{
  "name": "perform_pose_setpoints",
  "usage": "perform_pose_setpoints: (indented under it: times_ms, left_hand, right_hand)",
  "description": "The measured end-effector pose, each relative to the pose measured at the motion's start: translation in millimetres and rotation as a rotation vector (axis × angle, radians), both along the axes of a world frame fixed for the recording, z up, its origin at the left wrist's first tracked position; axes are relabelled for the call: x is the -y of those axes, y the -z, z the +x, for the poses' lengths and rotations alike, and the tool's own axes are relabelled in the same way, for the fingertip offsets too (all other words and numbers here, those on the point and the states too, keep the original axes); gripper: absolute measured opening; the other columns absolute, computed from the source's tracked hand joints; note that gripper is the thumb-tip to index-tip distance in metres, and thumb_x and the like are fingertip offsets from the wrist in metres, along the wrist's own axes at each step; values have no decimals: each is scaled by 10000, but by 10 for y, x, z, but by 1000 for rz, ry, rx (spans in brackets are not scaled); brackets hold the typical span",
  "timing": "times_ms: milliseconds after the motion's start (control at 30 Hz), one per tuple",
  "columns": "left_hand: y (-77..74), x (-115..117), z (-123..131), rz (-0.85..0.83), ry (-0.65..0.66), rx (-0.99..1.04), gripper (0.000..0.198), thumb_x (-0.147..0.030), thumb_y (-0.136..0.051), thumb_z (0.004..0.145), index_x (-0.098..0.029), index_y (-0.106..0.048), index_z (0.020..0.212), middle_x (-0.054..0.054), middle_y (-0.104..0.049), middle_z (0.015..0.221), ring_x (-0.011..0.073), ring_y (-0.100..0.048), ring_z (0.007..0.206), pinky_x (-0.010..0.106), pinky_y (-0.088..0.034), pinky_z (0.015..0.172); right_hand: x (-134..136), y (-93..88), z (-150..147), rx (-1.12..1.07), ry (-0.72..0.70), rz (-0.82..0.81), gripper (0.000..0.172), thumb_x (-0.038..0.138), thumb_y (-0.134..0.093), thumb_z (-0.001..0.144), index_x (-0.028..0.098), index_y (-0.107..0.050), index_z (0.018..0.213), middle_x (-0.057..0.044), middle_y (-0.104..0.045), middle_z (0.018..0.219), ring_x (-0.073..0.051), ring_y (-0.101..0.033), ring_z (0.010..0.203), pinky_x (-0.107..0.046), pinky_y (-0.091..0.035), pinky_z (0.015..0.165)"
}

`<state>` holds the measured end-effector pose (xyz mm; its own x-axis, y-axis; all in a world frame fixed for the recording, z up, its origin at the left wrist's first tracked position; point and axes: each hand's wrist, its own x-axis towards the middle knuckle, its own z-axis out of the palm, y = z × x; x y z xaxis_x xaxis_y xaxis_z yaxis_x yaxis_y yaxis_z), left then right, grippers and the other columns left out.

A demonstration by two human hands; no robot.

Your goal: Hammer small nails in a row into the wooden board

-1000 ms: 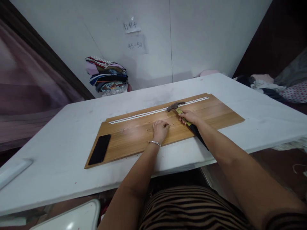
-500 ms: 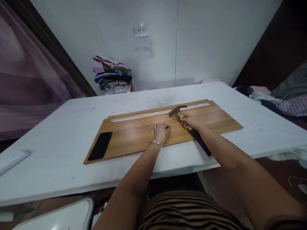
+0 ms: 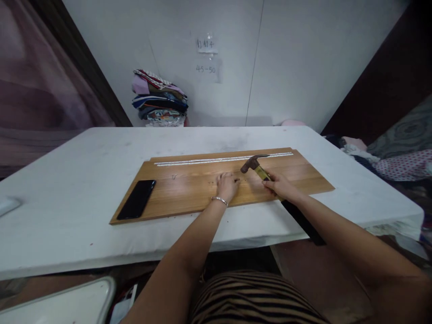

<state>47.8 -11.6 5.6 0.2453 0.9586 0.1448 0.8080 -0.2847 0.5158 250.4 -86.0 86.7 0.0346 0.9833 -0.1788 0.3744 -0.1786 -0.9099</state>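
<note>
My right hand (image 3: 279, 185) grips a claw hammer (image 3: 259, 172) by its yellow and black handle, the rusty head held above a wooden board (image 3: 189, 193). To its left, my left hand (image 3: 227, 186) rests on the board with thumb and finger pinched on what looks like a small nail (image 3: 237, 180), mostly hidden by the fingers. Small dark dots, nails or holes, lie on both sides of that hand. A couple of loose nails (image 3: 174, 176) are farther left on the wood.
A black phone (image 3: 137, 200) lies on the board's left end. Two white measuring strips (image 3: 222, 159) run along its far edge. The board lies on a white-covered table (image 3: 84, 180). Folded clothes (image 3: 160, 99) are stacked at the wall, and more cloth (image 3: 401, 157) lies at the right.
My right hand has lifted the hammer slightly and shifted it to the right, its head now farther from my left hand. The left hand keeps its pinch on the board. The view has tilted a little.
</note>
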Motion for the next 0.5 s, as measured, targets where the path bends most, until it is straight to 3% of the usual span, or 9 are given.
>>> perform_pose_setpoints:
  times_ms: [100,233,500]
  left_hand:
    - [7,1,3,11,10,1,208,-308,-640,931,-290,-838,991,61,-756,1076,236,-577,1157,411,-328,1055]
    - [-3,5,7,14,6,-6,211,-326,-636,940,-294,-839,985,65,-749,1043,232,-585,1129,406,-331,1050]
    - [-32,11,2,21,14,-6,218,-363,-628,957,-318,-841,969,61,-740,1038,238,-579,1136,412,-325,1056]
  right_hand:
    - [88,-78,-38,66,-33,-29,625,186,-575,764,161,-587,1388,94,-466,575,-102,-432,439,-222,-380,431]
    - [129,-37,-57,161,-102,-17,619,194,-541,788,150,-589,1404,88,-447,555,-117,-427,444,-235,-370,448]
    - [104,-20,-50,358,-174,135,567,181,-556,783,168,-665,1340,-22,-665,773,-172,-570,647,-301,-484,666]
